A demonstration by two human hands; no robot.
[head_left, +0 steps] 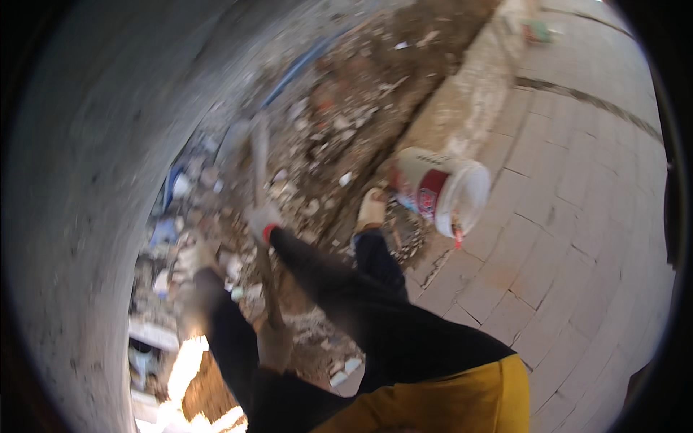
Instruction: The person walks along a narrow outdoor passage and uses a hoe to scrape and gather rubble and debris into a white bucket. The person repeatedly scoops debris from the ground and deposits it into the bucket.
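Head view: both gloved hands clenched on a long tool handle, right hand ahead, left hand behind it. Risk: swing glances off loose rubble toward foot or bucket right of the hands.

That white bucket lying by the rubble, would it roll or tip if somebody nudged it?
The white bucket lies on its side at the edge of the paving, so a nudge would probably roll it in a curve. Its open mouth looks empty, suggesting it is light and easily shoved. The rubble beside it might stop it rolling that way.
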